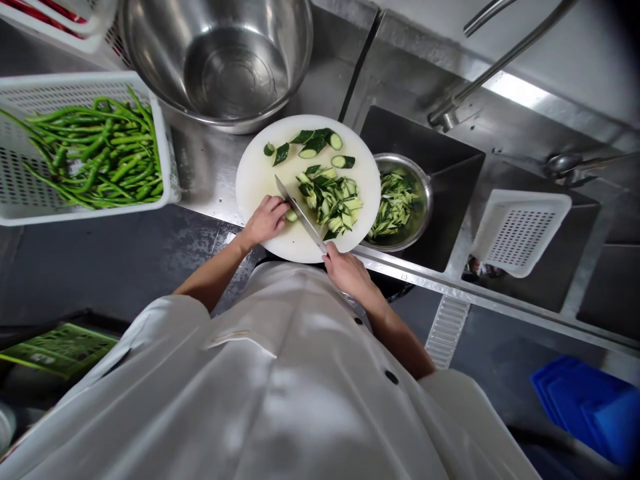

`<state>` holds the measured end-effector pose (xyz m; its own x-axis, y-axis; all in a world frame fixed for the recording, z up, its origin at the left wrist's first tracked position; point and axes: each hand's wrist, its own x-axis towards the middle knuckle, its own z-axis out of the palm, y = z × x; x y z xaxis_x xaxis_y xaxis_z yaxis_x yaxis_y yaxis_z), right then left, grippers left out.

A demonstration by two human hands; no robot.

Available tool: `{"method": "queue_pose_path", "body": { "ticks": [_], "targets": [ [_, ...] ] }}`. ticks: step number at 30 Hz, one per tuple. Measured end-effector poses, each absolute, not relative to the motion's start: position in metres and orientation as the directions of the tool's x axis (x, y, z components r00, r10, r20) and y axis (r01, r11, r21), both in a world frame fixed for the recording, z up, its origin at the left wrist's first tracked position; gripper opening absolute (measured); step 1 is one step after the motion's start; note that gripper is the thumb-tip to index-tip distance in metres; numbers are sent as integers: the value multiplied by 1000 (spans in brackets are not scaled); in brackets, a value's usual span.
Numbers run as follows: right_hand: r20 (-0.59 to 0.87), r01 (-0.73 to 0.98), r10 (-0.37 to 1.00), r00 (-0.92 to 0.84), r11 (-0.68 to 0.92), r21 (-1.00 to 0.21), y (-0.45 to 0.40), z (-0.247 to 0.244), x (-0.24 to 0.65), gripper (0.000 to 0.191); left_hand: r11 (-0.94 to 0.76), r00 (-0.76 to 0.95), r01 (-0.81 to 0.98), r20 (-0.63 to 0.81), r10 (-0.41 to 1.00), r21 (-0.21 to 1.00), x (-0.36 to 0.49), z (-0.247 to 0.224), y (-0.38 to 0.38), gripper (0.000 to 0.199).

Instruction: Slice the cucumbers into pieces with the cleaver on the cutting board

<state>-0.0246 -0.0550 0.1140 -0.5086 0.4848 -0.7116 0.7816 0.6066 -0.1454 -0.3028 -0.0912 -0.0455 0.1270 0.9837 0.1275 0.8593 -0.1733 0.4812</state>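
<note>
My right hand [347, 268] is closed around the handle of a kitchen knife [306, 220], whose blade slants up and left over the round white cutting board [255, 150]. On the board's left side, my left hand [267, 219] presses its curled fingers on a piece of cucumber [291, 215] beside the blade. Right of the blade lies a pile of cut cucumber slices [334, 203]. Several larger cucumber chunks [315, 143] rest toward the back of the board. A metal bowl [429, 200] of cut cucumber [397, 203] stands against the board's right side.
A white basket [173, 167] of long green peppers [105, 157] stands at left. Behind the board is a large steel bowl [230, 73]. Sinks, a faucet [445, 117] and a small white basket [520, 230] lie to the right. Blue objects [590, 407] sit at lower right.
</note>
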Motion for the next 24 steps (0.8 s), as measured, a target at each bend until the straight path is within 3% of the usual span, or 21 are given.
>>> {"method": "queue_pose_path", "body": {
  "ticks": [24],
  "targets": [
    [-716,791,474,-512,584,-179,-60,115,-28,35,-149,89,837,139,986,526,-303,-48,-97,29]
  ]
}}
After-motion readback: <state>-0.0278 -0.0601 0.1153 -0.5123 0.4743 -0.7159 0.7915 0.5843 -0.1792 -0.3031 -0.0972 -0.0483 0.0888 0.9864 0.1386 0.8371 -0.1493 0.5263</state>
